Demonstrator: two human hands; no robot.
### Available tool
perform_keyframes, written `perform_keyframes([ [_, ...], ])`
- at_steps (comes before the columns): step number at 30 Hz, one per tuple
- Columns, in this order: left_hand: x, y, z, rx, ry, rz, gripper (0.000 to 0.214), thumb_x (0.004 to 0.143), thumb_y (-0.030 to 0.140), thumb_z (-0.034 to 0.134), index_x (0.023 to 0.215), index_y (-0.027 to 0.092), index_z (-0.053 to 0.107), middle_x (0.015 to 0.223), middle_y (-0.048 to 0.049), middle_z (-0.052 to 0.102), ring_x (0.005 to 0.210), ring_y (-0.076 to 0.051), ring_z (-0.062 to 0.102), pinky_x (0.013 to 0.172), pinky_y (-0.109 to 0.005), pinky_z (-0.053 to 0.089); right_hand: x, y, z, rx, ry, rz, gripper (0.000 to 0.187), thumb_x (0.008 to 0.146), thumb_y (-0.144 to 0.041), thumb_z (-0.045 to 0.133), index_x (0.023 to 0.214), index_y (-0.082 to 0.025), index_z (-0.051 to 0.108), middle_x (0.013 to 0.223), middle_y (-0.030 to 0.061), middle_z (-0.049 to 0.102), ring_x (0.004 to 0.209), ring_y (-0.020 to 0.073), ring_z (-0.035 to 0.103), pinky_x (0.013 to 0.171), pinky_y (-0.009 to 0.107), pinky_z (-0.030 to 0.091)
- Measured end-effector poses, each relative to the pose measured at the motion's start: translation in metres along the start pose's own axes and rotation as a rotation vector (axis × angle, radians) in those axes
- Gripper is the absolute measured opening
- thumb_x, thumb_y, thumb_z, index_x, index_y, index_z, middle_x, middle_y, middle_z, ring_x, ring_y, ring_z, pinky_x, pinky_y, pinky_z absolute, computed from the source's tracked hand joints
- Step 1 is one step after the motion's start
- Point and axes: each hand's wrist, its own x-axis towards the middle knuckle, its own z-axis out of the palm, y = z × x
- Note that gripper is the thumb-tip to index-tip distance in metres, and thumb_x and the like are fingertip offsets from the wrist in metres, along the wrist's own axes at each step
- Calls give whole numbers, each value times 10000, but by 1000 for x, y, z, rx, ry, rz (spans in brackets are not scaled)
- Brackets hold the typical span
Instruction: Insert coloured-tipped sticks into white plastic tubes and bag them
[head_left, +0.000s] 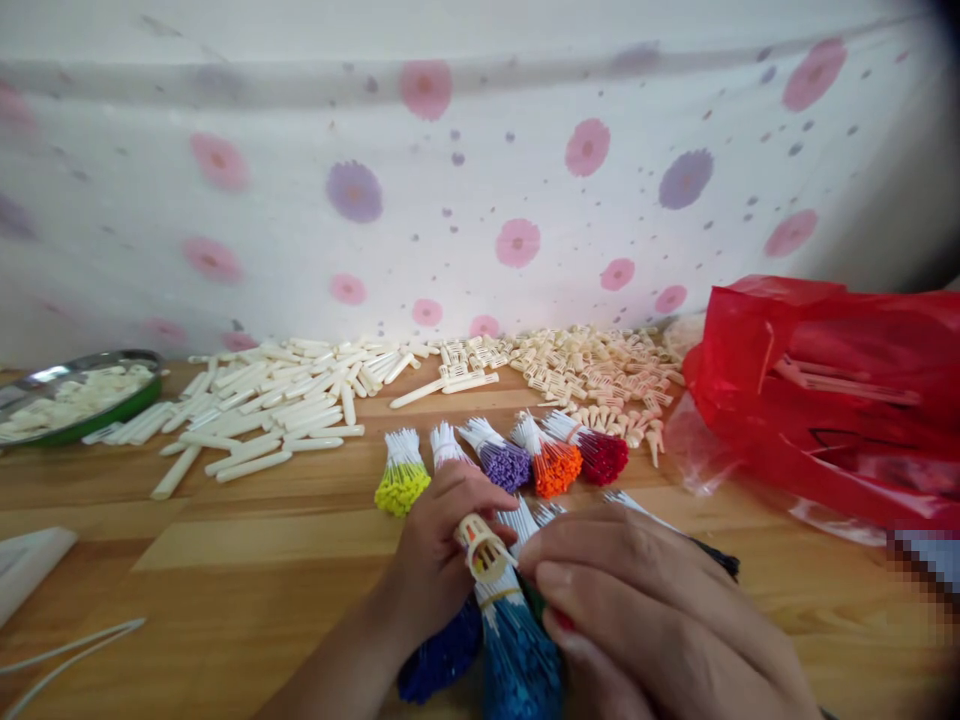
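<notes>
My left hand (442, 530) is closed round a small cream slotted plastic tube (484, 550), its open end facing me. Coloured bits show inside the tube. My right hand (645, 590) is pinched close beside it, holding a thin white stem (511, 558) whose tip is at the tube's mouth. A bit of red (559, 620) peeks out under the right fingers; most of the stem is hidden. Below the hands lie a teal-tipped bundle of stems (517, 650) with a band round it and a dark blue bundle (442, 655).
Yellow (403, 485), purple (506, 465), orange (556, 468) and dark red (604, 455) bundles stand behind. Farther back are piled white tubes (292, 400) and slotted parts (600, 365). A metal dish (142, 385) is left, a red bag (787, 400) right, a black-tipped bundle (716, 555) nearer.
</notes>
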Motion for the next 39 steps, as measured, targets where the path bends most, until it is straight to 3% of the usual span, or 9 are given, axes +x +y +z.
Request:
perform_keyframes([
  [8, -3, 0, -7, 287, 34, 61, 92, 878, 257, 493, 887, 203, 567, 815, -24, 529, 792, -188, 510, 695, -313, 406, -2, 18, 19, -90, -30, -17, 216, 775, -22, 554, 955, -101, 642, 830, 116, 654, 728, 179, 601, 625, 295, 529],
  [13, -5, 4, -15, 414, -16, 105, 340, 923, 464, 362, 1065, 180, 483, 990, -80, 493, 952, -235, 474, 812, -364, 404, -4, 27, 18, -148, 31, -15, 181, 766, -40, 583, 910, -111, 666, 752, 78, 584, 661, 154, 546, 560, 282, 481],
  [19, -4, 3, -17, 548, -35, 144, 338, 950, 416, 300, 1113, 174, 470, 1017, -90, 468, 968, -235, 471, 827, -357, 405, -3, 30, 20, -138, 44, 24, 119, 777, -42, 601, 845, -125, 655, 742, 55, 585, 663, 128, 550, 581, 246, 474],
  [23, -3, 1, -18, 728, 40, 198, 319, 947, 402, 311, 1055, 176, 508, 978, -84, 479, 875, -231, 491, 749, -359, 409, -3, 36, 24, -29, 20, 153, 113, 793, -52, 589, 795, -148, 648, 755, 40, 590, 704, 125, 569, 628, 234, 476],
  [27, -3, 2, -16, 914, 92, 185, 254, 938, 352, 368, 997, 183, 549, 932, -75, 508, 827, -229, 496, 710, -360, 400, -3, 46, 30, 178, -12, 434, 136, 798, -88, 580, 702, -173, 626, 697, 1, 569, 663, 117, 551, 595, 223, 441],
  [33, -1, 4, -12, 1072, 127, 147, 256, 929, 360, 400, 934, 202, 601, 866, -67, 542, 775, -228, 492, 677, -358, 380, -8, 53, 44, 426, 76, 764, 124, 806, -210, 599, 691, -168, 621, 673, -12, 566, 642, 118, 536, 594, 229, 423],
  [39, 0, 5, -12, 1088, 102, 122, 272, 927, 364, 399, 923, 203, 618, 853, -70, 553, 775, -239, 495, 678, -364, 379, -9, 54, 47, 396, 97, 746, 126, 807, -224, 600, 696, -175, 633, 702, -10, 575, 673, 121, 542, 625, 230, 425],
])
